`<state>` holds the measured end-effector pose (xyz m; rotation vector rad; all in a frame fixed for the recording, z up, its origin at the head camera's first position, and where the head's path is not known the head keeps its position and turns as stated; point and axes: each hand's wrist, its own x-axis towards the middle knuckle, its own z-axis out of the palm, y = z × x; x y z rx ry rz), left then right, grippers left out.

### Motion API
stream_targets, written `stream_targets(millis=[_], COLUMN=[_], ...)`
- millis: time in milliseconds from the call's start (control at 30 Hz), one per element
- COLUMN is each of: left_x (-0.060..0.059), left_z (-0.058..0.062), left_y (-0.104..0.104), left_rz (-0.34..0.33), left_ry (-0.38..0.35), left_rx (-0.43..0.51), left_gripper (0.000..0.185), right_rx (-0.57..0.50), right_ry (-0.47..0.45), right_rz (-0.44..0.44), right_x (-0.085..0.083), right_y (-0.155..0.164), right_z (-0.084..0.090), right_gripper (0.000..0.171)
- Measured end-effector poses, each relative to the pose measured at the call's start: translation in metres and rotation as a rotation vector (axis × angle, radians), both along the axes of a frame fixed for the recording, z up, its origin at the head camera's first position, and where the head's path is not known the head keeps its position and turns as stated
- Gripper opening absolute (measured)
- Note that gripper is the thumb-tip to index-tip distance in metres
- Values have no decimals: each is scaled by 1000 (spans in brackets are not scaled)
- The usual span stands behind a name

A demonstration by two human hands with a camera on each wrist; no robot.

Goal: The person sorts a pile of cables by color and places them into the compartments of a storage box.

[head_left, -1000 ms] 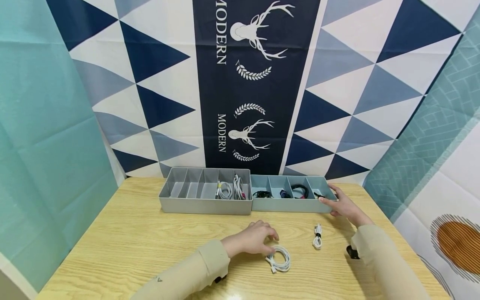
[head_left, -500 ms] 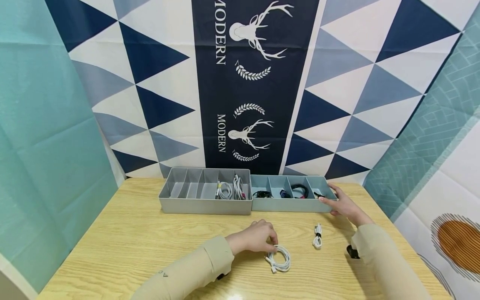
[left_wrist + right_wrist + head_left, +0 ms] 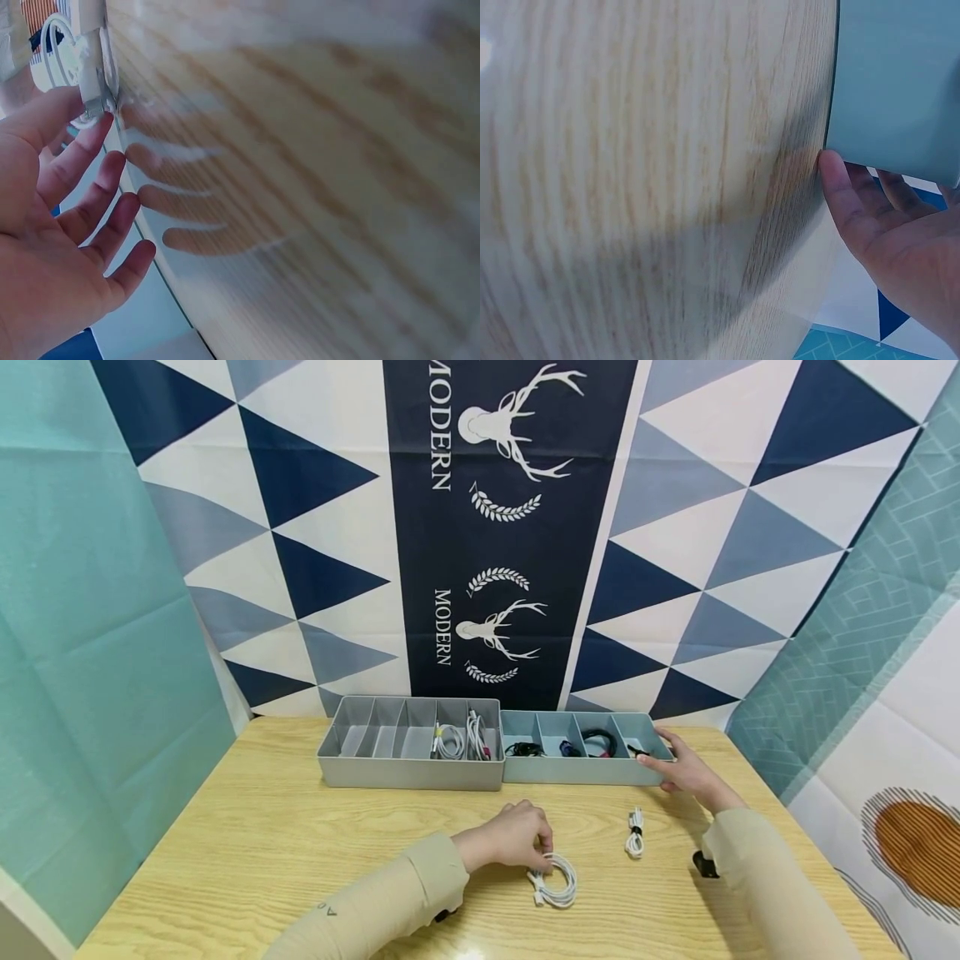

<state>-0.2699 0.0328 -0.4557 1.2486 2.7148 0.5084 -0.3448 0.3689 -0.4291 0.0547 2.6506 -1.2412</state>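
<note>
A coiled white cable (image 3: 562,890) lies on the table in the head view, with a plug at its near side. My left hand (image 3: 519,837) pinches its upper left part between thumb and index finger. In the left wrist view the cable (image 3: 91,64) is at the fingertips, and the other fingers of my left hand (image 3: 71,195) are loosely bent over the table. My right hand (image 3: 686,771) holds the right end of the blue divided box (image 3: 585,771). In the right wrist view my right hand (image 3: 900,232) lies against the box's end (image 3: 900,90).
A smaller white cable bundle (image 3: 635,833) with a black tie lies between the hands. The grey divided box (image 3: 412,774) adjoins the blue one at the back; two compartments hold white cables (image 3: 450,742). Dark cables (image 3: 600,743) lie in the blue box. A patterned cloth (image 3: 330,568) hangs behind.
My left hand has reached slightly right and its thumb and index finger have closed on the coiled cable, which shifted a little left. My right hand has stayed at the blue box.
</note>
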Motion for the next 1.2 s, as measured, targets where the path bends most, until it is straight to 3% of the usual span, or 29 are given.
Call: stream_targets(millis=[167,367,567,767,1200], left_x=[0,-4,-2,-2,1], left_z=[2,1,11,15,23], left_y=[1,-1,-6,-12,-21], left_rz=[1,21,34,4,-24], left_ry=[26,-4,9,28,146], left_rx=[-3,22,14,27,49], left_gripper=[16,17,16,13,14], right_rx=[7,8,-21,-24,-27], right_ry=[6,13,16,19,15], right_rz=[1,7,10,8,17], right_x=[0,0,-2,-3,-1], right_y=[0,-1,1,2,1], right_z=[1,1,-1,-2,-1], right_gripper=[95,96,96,94,94])
